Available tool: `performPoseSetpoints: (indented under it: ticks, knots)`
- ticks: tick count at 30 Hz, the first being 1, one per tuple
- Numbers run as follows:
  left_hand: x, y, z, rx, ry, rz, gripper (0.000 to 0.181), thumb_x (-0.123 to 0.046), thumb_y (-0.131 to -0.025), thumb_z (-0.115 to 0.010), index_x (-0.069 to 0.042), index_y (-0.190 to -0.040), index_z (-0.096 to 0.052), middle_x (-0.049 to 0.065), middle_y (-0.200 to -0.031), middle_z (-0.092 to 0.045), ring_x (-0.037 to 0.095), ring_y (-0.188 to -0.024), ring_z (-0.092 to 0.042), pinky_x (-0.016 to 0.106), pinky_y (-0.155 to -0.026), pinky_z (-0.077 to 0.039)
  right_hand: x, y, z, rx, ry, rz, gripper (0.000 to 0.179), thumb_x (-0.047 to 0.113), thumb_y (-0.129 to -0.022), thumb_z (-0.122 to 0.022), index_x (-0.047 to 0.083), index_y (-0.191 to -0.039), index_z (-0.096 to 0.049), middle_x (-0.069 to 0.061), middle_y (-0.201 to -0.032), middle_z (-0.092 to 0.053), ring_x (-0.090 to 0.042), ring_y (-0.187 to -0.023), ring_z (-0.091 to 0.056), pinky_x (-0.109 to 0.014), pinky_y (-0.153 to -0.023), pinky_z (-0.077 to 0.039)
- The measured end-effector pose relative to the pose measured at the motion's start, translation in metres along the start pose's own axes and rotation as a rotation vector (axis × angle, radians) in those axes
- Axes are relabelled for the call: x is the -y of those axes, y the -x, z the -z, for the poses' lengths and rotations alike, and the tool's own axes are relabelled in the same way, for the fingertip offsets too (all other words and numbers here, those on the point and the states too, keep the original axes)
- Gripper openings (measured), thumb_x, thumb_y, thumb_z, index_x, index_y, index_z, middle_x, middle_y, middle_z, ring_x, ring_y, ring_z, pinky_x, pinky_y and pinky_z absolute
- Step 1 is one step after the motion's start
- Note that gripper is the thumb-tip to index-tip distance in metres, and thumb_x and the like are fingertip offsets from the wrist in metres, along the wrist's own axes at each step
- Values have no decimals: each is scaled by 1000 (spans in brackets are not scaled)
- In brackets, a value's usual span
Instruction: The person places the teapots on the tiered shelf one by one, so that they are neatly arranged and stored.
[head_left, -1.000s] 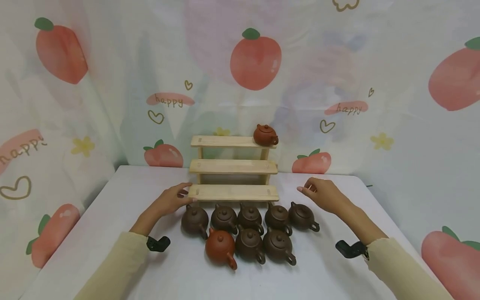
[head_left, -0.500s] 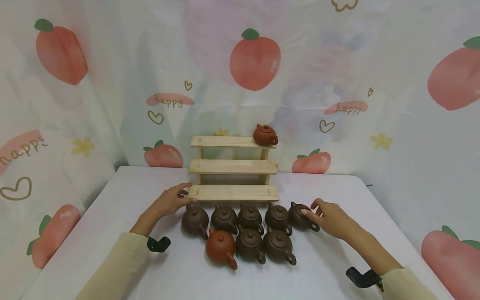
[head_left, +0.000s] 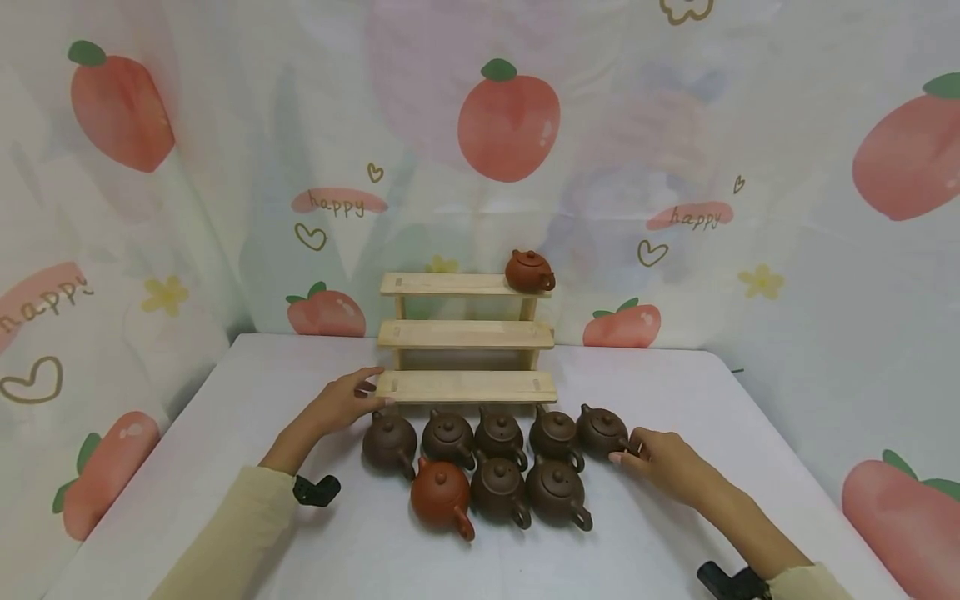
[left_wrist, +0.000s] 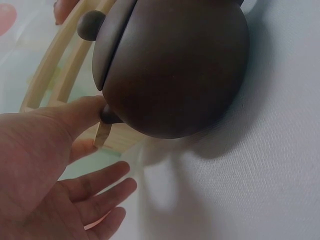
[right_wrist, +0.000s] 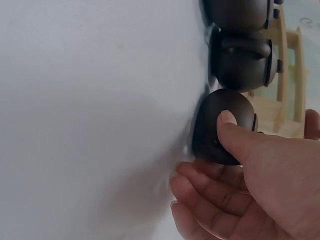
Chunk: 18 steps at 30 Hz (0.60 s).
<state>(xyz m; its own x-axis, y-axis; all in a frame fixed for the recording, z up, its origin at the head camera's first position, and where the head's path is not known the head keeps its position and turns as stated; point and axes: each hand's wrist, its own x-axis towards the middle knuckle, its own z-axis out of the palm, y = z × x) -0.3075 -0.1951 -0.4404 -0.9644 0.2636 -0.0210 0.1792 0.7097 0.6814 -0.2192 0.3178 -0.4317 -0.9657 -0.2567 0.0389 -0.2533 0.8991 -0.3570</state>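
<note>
My right hand [head_left: 667,461] pinches the handle side of the rightmost dark brown teapot [head_left: 598,427], which stands on the table. In the right wrist view the thumb [right_wrist: 240,135] lies across this teapot [right_wrist: 225,107], with the fingers curled below. My left hand [head_left: 341,402] grips the left end of the lowest board of a three-tier wooden shelf [head_left: 465,386], thumb at its front edge and index finger behind. Its other fingers [left_wrist: 102,202] stretch out loosely. Close to that thumb is the spout of the leftmost brown teapot [left_wrist: 175,70].
Several more dark teapots [head_left: 499,487] stand in two rows before the shelf, with one orange-red teapot [head_left: 441,496] in the front row. A small reddish teapot [head_left: 529,271] sits at the top tier's right end. A fruit-print cloth [head_left: 600,150] hangs behind the white table [head_left: 337,558].
My right hand has come down and toward me from beside the shelf to the rightmost teapot and taken its handle side. The left hand stays at the shelf.
</note>
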Motion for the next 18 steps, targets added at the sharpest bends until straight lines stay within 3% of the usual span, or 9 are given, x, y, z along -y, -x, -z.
performPoseSetpoints:
  ticks: [6, 18]
  knots:
    - [0, 0, 0, 1, 1, -5, 73, -39, -100, -73, -4, -158, -46, 30, -139, -63, 46, -129, -62, 58, -101, -54, -3, 3, -8, -2, -35, 3, 30, 33, -102, -71, 13, -84, -57, 7, -64, -38, -9, -60, -39, -25, -56, -33]
    - [0, -1, -1, 7, -2, 15, 74, -40, -100, -72, -4, -158, -45, 30, -141, -62, 46, -131, -61, 57, -100, -54, -3, 6, -15, -45, -26, 37, 28, 26, -103, -70, 12, -84, -53, 8, -67, -36, -8, -61, -40, -25, -56, -33]
